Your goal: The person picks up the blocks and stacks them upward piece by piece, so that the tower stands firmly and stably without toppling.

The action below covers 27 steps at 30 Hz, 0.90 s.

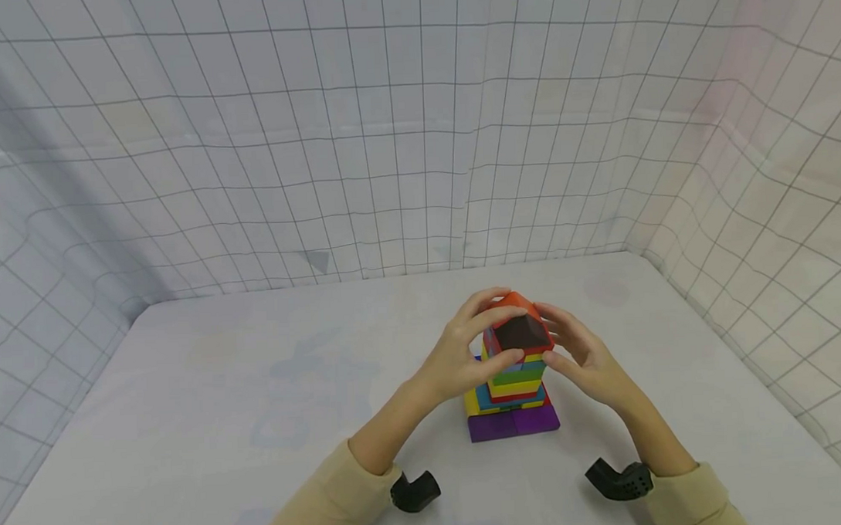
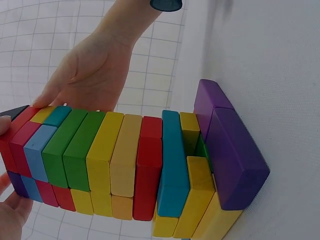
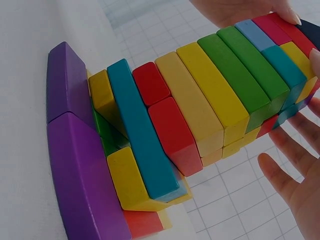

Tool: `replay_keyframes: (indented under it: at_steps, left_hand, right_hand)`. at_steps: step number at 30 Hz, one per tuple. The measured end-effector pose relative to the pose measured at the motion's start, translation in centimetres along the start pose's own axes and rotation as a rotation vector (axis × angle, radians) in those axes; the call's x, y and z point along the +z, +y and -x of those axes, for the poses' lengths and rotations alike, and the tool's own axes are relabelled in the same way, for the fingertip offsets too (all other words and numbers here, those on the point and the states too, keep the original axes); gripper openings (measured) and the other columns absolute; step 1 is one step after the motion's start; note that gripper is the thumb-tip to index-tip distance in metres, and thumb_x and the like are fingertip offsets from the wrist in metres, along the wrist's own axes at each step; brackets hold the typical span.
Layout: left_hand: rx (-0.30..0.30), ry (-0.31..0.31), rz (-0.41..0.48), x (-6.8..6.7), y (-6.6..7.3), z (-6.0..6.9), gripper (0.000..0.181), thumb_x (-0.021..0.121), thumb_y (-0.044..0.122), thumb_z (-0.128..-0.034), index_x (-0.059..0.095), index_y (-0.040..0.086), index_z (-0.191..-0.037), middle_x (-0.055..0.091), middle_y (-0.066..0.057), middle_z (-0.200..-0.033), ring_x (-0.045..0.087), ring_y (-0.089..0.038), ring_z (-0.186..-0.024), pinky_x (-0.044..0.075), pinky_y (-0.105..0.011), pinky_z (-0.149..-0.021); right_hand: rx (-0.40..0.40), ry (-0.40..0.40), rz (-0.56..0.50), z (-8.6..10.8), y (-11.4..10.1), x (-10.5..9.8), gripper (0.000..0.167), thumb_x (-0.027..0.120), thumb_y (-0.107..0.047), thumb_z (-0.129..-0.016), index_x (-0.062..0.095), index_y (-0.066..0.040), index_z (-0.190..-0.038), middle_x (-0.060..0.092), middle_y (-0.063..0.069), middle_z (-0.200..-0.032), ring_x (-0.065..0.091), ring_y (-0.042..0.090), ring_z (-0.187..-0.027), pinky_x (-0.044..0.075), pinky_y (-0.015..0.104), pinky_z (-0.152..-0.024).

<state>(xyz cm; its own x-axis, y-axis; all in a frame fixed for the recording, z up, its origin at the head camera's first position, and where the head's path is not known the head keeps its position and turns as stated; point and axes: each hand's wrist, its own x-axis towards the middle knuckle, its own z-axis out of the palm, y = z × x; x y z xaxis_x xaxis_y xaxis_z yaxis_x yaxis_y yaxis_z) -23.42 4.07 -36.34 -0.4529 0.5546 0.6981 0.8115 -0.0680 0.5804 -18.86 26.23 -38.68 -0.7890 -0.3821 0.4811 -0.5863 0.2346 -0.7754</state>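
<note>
A tower of stacked coloured wooden blocks (image 1: pixel 518 376) stands upright on a flat base edged with purple blocks (image 2: pixel 237 155). Its layers run through yellow, blue, red, green and pale wood tones. On top sit a dark block (image 1: pixel 523 333) and an orange-red piece (image 1: pixel 515 298), angled like a roof. My left hand (image 1: pixel 461 355) grips the top from the left, thumb on the near side and fingers over the dark block. From the right, my right hand (image 1: pixel 592 365) holds the top's edge between thumb and fingers; some of its fingertips are hidden behind the tower.
The white tabletop (image 1: pixel 224 408) spreads around the tower. Grid-patterned white sheeting (image 1: pixel 389 155) encloses the back and sides. Black wrist-worn devices (image 1: pixel 416 492) stick out at both sleeve cuffs, close over the table.
</note>
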Motion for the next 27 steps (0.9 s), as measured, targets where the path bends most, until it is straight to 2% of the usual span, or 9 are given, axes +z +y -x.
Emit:
replay_keyframes:
  at_steps: [9, 19, 24, 27]
  left_hand:
    - [-0.013, 0.010, 0.029, 0.13, 0.01, -0.06, 0.043, 0.071, 0.007, -0.0774, 0.056, 0.006, -0.117, 0.038, -0.013, -0.135, 0.046, -0.022, -0.112, 0.047, -0.028, -0.087]
    - [-0.013, 0.020, -0.012, 0.46, 0.14, 0.13, 0.044, 0.068, 0.008, -0.0796, 0.054, 0.006, -0.121, 0.036, -0.014, -0.136, 0.046, -0.023, -0.114, 0.047, -0.027, -0.088]
    - [-0.007, 0.011, -0.035, 0.41, 0.18, 0.20, 0.049, 0.068, 0.010, -0.0801, 0.050, 0.007, -0.126, 0.035, -0.013, -0.138, 0.044, -0.023, -0.118, 0.046, -0.028, -0.090]
    - [-0.040, -0.018, -0.040, 0.08, 0.30, 0.36, 0.058, 0.069, 0.012, -0.0796, 0.045, 0.011, -0.132, 0.030, -0.008, -0.143, 0.038, -0.021, -0.125, 0.043, -0.033, -0.094]
  right_hand:
    - [0.006, 0.003, 0.001, 0.00, -0.08, -0.01, 0.058, 0.049, 0.009, -0.087, 0.026, 0.003, -0.140, 0.034, -0.002, -0.143, 0.039, 0.010, -0.125, 0.033, 0.019, -0.100]
    - [0.021, 0.002, 0.001, -0.06, -0.20, 0.04, 0.059, 0.050, 0.009, -0.087, 0.026, 0.003, -0.140, 0.034, -0.003, -0.142, 0.039, 0.010, -0.125, 0.033, 0.019, -0.100]
    - [0.008, -0.003, -0.003, -0.03, -0.03, -0.05, 0.059, 0.050, 0.009, -0.087, 0.025, 0.003, -0.140, 0.034, -0.001, -0.143, 0.039, 0.010, -0.125, 0.033, 0.019, -0.100]
    - [-0.004, -0.004, -0.005, 0.00, 0.08, -0.05, 0.059, 0.050, 0.009, -0.087, 0.025, 0.003, -0.140, 0.033, 0.000, -0.143, 0.039, 0.010, -0.125, 0.032, 0.019, -0.101]
